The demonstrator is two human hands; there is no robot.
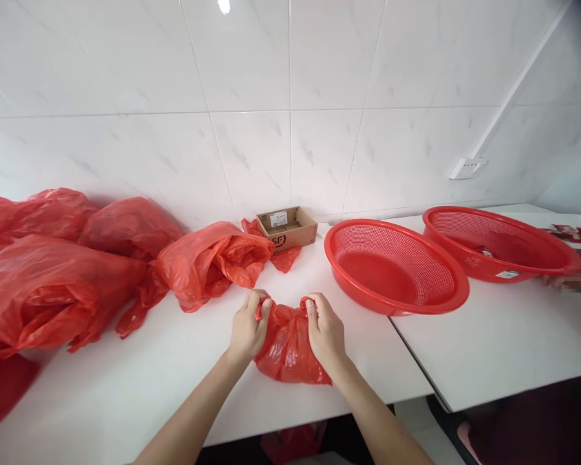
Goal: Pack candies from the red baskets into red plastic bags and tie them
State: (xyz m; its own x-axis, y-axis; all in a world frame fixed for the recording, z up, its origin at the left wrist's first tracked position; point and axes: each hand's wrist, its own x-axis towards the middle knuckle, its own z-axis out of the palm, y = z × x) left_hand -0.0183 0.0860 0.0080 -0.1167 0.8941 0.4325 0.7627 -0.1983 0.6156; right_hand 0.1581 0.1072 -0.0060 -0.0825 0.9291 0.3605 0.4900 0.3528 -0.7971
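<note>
A filled red plastic bag (290,352) rests on the white table near its front edge, with its top gathered. My left hand (250,326) is closed around the left side of the bag's neck, and a bit of red plastic pokes out between thumb and fingers. On the other side, my right hand (325,328) grips the right part of the neck, thumb on top. Between the two hands the plastic is pulled into folds. What the bag contains cannot be made out.
Several stuffed red bags (53,278) crowd the left. Behind my hands stands an open cardboard box (295,236). To the right are a red plastic basket (392,303) and a second red basket (494,261), with another person's hand (556,281) beside it. A table seam (419,361) runs between.
</note>
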